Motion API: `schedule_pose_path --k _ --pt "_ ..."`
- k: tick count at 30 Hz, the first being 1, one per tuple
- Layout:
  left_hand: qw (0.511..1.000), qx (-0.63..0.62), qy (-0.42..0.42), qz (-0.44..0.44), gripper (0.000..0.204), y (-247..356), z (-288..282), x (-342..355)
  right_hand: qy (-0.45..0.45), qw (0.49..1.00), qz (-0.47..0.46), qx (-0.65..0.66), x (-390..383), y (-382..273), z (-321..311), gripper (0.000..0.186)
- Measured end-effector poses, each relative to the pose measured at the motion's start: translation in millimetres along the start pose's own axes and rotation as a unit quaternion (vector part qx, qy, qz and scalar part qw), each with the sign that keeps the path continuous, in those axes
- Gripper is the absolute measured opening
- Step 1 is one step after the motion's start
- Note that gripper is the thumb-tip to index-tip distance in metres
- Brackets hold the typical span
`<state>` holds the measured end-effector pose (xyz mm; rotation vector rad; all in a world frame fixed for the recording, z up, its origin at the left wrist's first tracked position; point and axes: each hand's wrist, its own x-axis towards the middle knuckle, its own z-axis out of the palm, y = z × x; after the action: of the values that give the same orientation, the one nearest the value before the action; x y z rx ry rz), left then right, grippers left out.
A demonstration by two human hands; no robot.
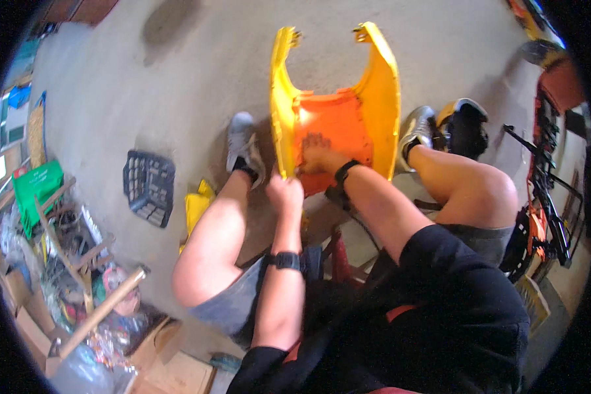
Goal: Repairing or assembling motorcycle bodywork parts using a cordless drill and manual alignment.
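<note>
A U-shaped plastic body panel (387, 98), yellow along both sides with an orange middle, stands between my lower legs. Two yellow arms with small dark fittings at their tips point away from me. My left hand (285, 196) is closed on the near left corner of the yellow side. Inside the panel, against the orange section and close to that same corner, my right hand (320, 159) has its fingers curled. What those fingers hold, if anything, is too small and blurred to make out.
A dark slatted plastic part (149, 188) lies on the concrete floor to the left. Beside my left leg is a yellow piece (198, 205). A yellow-and-black part (463, 125) sits by my right shoe. Clutter with a green bag (38, 190) and a cardboard tube (103, 312) fills the left side.
</note>
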<state>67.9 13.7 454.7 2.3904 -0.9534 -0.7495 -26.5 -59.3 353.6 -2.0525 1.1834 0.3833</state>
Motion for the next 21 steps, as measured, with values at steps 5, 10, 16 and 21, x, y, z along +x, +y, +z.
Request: schedule_pose_path --k 5,10,16,21 --pt "0.999 0.038 -0.021 -0.011 0.017 40 3 -22 -0.022 0.978 -0.093 0.185 11 47 22 0.044" --pt "0.997 -0.014 0.032 0.066 0.028 3 21 9 0.114 0.978 0.066 0.16 -3 14 17 0.09" --pt "0.994 -0.004 -0.074 0.075 0.05 63 25 70 0.131 0.976 0.108 0.135 -8 45 19 0.11" --pt "0.992 0.041 -0.07 0.1 0.042 75 15 99 0.101 0.98 0.039 0.166 -20 30 11 0.102"
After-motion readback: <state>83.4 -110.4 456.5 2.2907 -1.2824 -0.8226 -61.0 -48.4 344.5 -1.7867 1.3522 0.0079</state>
